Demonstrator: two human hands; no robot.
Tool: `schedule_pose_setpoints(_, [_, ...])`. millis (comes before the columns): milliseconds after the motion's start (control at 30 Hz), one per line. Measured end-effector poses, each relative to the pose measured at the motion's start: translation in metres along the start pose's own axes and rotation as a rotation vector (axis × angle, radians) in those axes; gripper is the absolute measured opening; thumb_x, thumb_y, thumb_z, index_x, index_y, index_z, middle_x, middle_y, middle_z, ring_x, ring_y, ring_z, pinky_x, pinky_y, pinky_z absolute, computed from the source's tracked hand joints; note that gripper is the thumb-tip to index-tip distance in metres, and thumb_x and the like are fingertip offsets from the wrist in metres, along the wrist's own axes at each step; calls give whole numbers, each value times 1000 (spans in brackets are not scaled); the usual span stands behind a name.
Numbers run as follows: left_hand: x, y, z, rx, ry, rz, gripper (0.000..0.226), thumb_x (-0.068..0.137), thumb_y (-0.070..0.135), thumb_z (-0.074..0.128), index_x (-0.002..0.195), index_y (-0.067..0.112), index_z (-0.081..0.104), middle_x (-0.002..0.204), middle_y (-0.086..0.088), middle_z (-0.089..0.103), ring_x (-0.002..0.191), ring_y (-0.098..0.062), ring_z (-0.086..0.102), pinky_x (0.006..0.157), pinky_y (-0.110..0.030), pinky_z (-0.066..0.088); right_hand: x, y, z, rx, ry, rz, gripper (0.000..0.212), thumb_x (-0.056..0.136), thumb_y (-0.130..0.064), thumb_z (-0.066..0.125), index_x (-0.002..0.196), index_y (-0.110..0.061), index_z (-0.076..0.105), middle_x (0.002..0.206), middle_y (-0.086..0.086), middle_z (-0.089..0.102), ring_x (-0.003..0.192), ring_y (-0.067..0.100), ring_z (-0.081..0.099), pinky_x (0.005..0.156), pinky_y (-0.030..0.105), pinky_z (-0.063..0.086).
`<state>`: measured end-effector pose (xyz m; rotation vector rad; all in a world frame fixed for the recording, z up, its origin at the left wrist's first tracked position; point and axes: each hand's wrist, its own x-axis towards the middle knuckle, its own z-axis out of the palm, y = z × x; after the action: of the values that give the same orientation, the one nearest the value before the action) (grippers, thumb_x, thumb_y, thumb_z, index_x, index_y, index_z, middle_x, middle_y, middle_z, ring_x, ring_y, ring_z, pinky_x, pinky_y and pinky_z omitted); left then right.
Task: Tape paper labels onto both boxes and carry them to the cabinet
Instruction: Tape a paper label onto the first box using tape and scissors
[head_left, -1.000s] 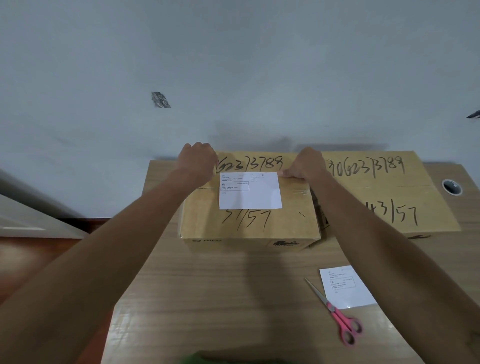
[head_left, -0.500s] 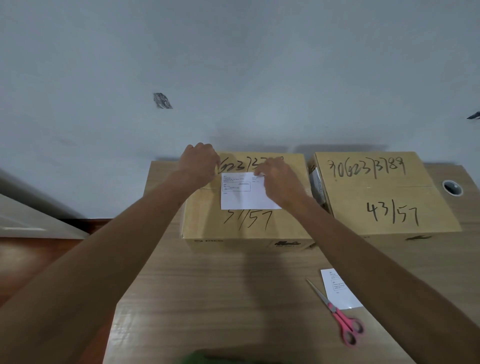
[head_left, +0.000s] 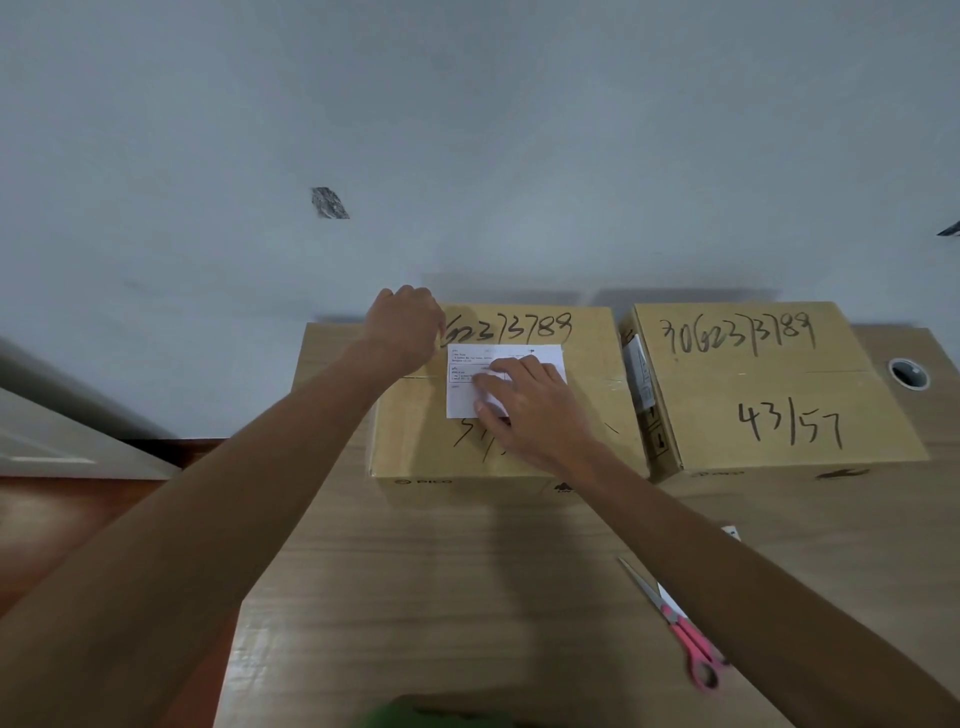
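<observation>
Two cardboard boxes with black handwritten numbers stand side by side at the table's far edge. The left box (head_left: 415, 441) carries a white paper label (head_left: 540, 356) on its top. My right hand (head_left: 535, 405) lies flat on that label, fingers straight and pointing left, and covers its lower right part. My left hand (head_left: 410, 327) rests with curled fingers at the label's upper left corner; nothing shows in its grip. The right box (head_left: 779, 389) has no label on its top. A second label (head_left: 729, 533) lies on the table, mostly hidden under my right forearm.
Pink-handled scissors (head_left: 688, 642) lie on the wooden table (head_left: 467, 597) at the front right. A roll of clear tape (head_left: 909, 373) sits at the far right beside the right box. A pale wall rises directly behind the boxes. Red-brown floor shows to the left.
My right hand has slid from the label's upper right corner leftward and down across the paper, and now lies flat on it. My left hand has stayed at the upper left corner.
</observation>
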<state>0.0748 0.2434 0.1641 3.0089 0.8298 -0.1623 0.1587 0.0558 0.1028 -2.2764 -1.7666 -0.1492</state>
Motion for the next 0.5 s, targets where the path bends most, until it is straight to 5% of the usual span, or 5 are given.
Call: schedule_pose_setpoints(500, [0, 2, 1, 49, -6, 11, 20, 87, 24, 63, 106, 29, 68, 114, -2, 57, 109, -22, 50, 90, -33, 36, 12, 1, -9, -21, -184, 50, 40, 95, -45, 44, 127, -25, 59, 144, 8, 49, 115, 32, 48, 97, 42, 39])
